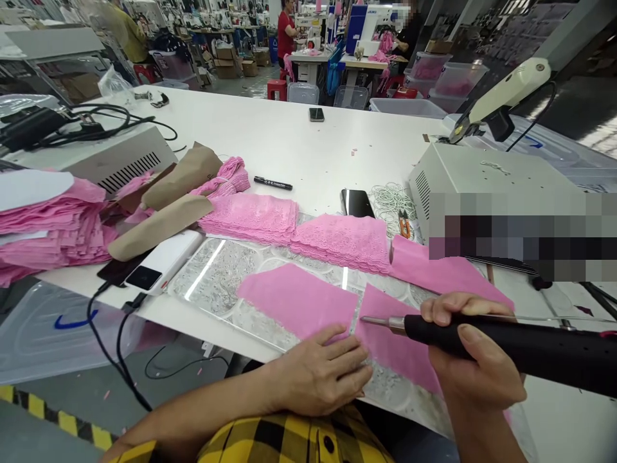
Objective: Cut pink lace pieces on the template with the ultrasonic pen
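My right hand [475, 347] is wrapped around a thick black tool [525, 350] with a slim metal tip, which points left over a pink fabric piece [393, 337]. Whether the tip touches the cloth I cannot tell. My left hand [325, 373] lies palm down, fingers outstretched, at the lower edge of another pink fabric piece [299, 299]. A narrow gap separates the two pieces. Beneath them is a clear patterned sheet [216, 270]. Just behind lie two stacks of pink lace fabric, a left one [255, 215] and a right one [342, 239], beside a plain pink piece [443, 270].
At left are a pink fabric pile [53, 225], brown card shapes [161, 225] and a white power bank [166, 260]. A black phone [357, 203], orange-handled snips [403, 225] and a grey machine box [491, 180] stand behind on the right. A marker [272, 183] lies mid-table. Other people work in the background.
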Available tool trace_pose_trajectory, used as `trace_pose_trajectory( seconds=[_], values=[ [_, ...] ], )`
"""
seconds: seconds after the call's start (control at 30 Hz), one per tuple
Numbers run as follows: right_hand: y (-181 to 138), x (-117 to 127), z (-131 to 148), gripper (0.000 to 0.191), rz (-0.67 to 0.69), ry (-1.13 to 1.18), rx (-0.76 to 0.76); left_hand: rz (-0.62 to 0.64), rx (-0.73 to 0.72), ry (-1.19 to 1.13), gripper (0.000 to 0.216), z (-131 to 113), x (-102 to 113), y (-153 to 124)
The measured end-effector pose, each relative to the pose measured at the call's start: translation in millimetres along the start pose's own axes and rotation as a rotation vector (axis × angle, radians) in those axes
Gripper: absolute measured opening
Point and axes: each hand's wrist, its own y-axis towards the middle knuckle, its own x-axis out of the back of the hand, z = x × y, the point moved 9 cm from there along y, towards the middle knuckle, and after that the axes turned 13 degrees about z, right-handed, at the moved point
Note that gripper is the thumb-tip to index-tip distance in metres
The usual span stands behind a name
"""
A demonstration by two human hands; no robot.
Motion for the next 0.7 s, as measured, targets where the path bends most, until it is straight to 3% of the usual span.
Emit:
trace_pose_trajectory(
  seconds=[0.4,0.5,0.57,0.7],
  values=[
    [0,-7,-1,0.011,0.027,-0.025,0.002,0.031,-0.001,-0.03,0.021,1,-3,0],
    [1,-5,2,0.015,-0.024,-0.019,-0.001,0.048,-0.003,-0.014,0.021,0,-2,0],
    [0,9,7,0.019,-0.125,-0.014,-0.011,0.052,-0.02,0.002,0.022,-2,0,2],
    [-13,64,28,0.014,-0.376,-0.045,0.037,0.076,-0.123,0.035,0.025,-19,3,17]
  ],
)
